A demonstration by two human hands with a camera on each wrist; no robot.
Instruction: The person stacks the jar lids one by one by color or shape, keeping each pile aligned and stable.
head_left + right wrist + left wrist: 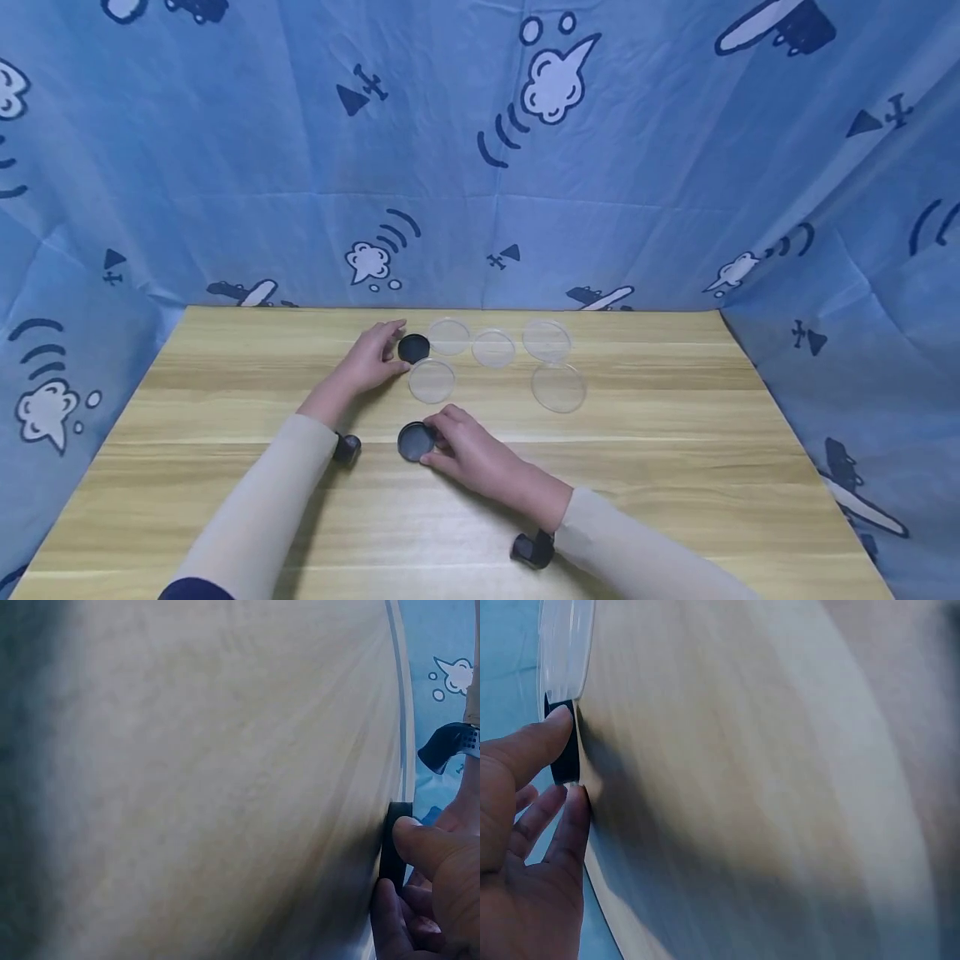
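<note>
Two shallow round black lids with raised rims lie on the wooden table. My left hand [372, 358] pinches the far black lid [414, 347] from its left side, thumb near and fingers on the far edge. In the left wrist view the thumb covers part of this black lid [566, 754]. Closer to me, my right hand [474, 454] grips the near black lid [415, 442] at its right edge between thumb and fingers. The right wrist view shows this black lid [393, 851] edge-on against the thumb. A clear round lid [432, 382] lies just beside the left thumb.
Several more clear round lids lie flat right of the far black lid, among them one at the back [448, 336], one in the middle [493, 347] and one at the right [558, 387]. A blue patterned curtain [465, 167] rises behind the table [675, 433].
</note>
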